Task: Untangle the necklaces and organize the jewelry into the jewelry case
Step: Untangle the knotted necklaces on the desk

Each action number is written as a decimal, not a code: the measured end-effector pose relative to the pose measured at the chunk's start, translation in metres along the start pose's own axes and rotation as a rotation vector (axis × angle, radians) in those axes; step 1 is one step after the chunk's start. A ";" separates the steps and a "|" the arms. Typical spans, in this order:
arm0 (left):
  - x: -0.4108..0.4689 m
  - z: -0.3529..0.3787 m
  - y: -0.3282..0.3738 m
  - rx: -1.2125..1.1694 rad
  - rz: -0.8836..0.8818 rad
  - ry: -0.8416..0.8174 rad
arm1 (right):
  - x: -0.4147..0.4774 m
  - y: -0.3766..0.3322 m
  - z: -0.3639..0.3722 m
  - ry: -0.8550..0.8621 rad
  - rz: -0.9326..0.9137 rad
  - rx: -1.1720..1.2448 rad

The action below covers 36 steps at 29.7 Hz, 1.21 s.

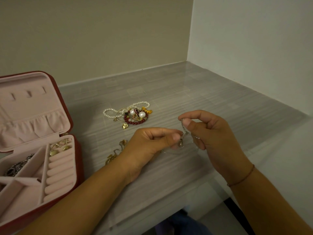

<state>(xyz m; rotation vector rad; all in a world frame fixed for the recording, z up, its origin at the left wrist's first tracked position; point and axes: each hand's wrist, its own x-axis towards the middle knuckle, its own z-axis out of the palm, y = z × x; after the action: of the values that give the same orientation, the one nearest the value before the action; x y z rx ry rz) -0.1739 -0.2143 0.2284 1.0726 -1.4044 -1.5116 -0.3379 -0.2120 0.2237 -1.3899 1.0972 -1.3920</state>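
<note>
My left hand (152, 141) and my right hand (210, 133) meet over the grey counter, both pinching a thin silver chain necklace (184, 133) with a small pendant hanging between them. Its loose loop trails on the counter below. A tangle of gold chains (116, 151) lies partly hidden behind my left wrist. Further back sits a pile of pearl strands, red beads and gold charms (133, 114). The red jewelry case (74, 150) stands open at the left, pink inside, with gold earrings (59, 148) on its ring rolls and a dark silver piece (15, 167) in a compartment.
The counter (203, 92) runs into a corner between a beige wall and a white wall at the right. Its front edge crosses the lower right, with dark floor and blue cloth below. A thin cord bracelet (243, 177) circles my right wrist.
</note>
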 end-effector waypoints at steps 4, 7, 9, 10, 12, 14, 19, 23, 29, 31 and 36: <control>-0.001 -0.001 0.001 0.023 0.007 -0.007 | -0.001 -0.001 0.004 -0.051 0.024 0.006; -0.001 -0.001 0.002 0.010 0.005 -0.015 | -0.001 -0.001 0.006 -0.062 0.021 -0.011; -0.001 -0.002 0.002 0.006 -0.005 -0.002 | -0.001 -0.001 0.005 -0.055 0.023 -0.020; 0.000 -0.002 0.002 -0.002 -0.016 0.010 | -0.002 0.000 0.004 -0.049 0.028 -0.016; 0.002 -0.006 -0.001 -0.028 -0.046 0.021 | -0.003 0.001 0.003 -0.037 0.040 -0.005; 0.004 -0.008 -0.003 -0.080 -0.080 -0.005 | -0.004 0.004 0.004 -0.023 0.046 -0.003; 0.010 -0.011 -0.006 -0.330 -0.124 -0.081 | -0.004 0.009 0.004 0.007 0.048 -0.021; 0.013 -0.014 -0.003 -0.423 -0.071 -0.057 | -0.003 0.011 0.004 0.037 0.050 -0.071; 0.016 -0.016 -0.005 -0.644 -0.026 -0.087 | -0.003 0.011 0.004 0.032 0.024 -0.110; 0.015 -0.019 -0.006 -0.662 -0.037 -0.175 | -0.004 0.010 0.004 0.024 0.016 -0.105; 0.012 -0.022 -0.006 -0.583 -0.037 -0.205 | -0.004 0.010 0.000 0.000 0.055 -0.050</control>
<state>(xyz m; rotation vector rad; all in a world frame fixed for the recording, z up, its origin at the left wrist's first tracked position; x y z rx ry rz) -0.1571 -0.2324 0.2211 0.5964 -0.9699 -1.9374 -0.3379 -0.2103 0.2135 -1.3852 1.1682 -1.3337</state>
